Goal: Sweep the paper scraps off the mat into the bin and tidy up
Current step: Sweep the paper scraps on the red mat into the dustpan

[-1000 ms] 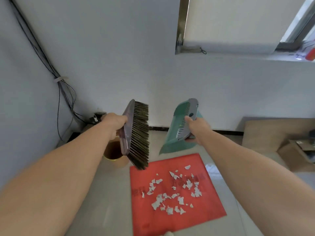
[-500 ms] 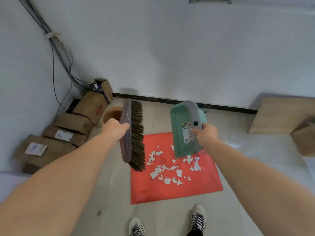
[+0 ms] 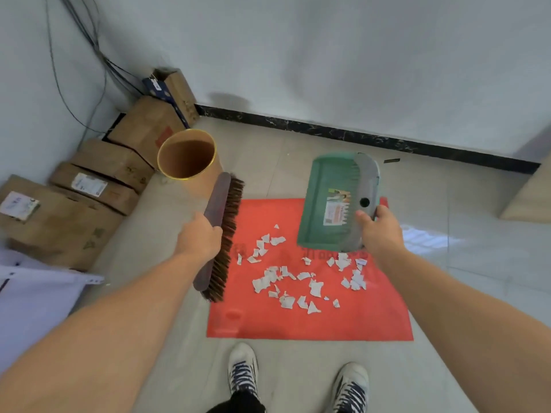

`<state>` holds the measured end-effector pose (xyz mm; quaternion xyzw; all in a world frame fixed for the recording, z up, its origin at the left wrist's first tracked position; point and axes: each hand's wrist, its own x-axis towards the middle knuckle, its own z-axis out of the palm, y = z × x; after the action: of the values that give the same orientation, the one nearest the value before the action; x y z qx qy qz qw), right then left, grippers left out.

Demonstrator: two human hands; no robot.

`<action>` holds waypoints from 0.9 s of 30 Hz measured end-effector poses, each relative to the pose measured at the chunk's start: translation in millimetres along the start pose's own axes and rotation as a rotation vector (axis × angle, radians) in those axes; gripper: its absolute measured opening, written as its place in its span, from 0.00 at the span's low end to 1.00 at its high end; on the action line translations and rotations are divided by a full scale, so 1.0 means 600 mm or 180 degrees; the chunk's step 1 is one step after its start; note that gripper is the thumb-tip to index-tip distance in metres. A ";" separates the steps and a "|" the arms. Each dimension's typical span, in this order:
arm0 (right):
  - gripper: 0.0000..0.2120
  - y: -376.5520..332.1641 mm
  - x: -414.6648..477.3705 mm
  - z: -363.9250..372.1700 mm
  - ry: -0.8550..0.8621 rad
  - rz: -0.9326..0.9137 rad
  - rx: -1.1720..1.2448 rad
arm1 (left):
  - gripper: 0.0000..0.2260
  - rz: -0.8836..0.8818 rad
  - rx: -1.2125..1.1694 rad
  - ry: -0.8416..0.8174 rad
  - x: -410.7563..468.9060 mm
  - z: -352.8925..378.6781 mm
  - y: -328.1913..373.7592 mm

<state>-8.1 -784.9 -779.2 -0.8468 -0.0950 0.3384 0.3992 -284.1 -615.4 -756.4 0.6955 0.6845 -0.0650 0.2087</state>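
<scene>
Noted: cardboard boxes (image 3: 59, 222) were stacked along the left wall on the grey tiled floor (image 3: 477, 278). The red mat (image 3: 372, 317) lay flat on the tiles, just ahead of the person's shoes (image 3: 243, 371). The tan bin (image 3: 190, 156) stood off the mat's far left corner, beside the boxes, mouth open. The green dustpan (image 3: 322, 210) was in the air over the mat's far right part, the right hand (image 3: 380, 234) gripping its grey handle end. The brush (image 3: 222, 234) hung over the mat's left edge, bristles facing right, the left hand (image 3: 198, 236) clasped round its wooden back. White paper scraps (image 3: 286, 275) lay scattered across the mat's middle.
</scene>
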 end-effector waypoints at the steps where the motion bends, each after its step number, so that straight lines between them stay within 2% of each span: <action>1: 0.06 0.026 0.029 0.017 0.0003 0.0030 0.0175 | 0.12 -0.0044 0.0030 -0.0012 0.022 0.037 -0.012; 6: 0.03 0.141 0.163 0.094 -0.0007 0.0171 0.1305 | 0.12 0.0123 0.0320 -0.0009 0.136 0.207 -0.070; 10: 0.09 0.214 0.254 0.148 0.0005 0.0169 0.1852 | 0.11 0.0369 0.0522 0.0060 0.220 0.326 -0.094; 12: 0.09 0.245 0.287 0.173 -0.0035 0.0206 0.2016 | 0.11 0.0399 0.0538 0.0103 0.249 0.379 -0.098; 21: 0.07 0.390 0.355 0.193 -0.0145 0.0377 0.1865 | 0.13 0.0351 0.0461 0.0150 0.307 0.547 -0.104; 27: 0.13 0.464 0.342 0.149 -0.0219 0.0469 0.1485 | 0.15 0.0392 0.0268 -0.0100 0.289 0.594 -0.068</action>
<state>58.1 -826.7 -1127.7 -0.7244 0.0341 0.4080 0.5547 -245.2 -591.5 -1152.4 0.7433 0.6337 -0.0917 0.1936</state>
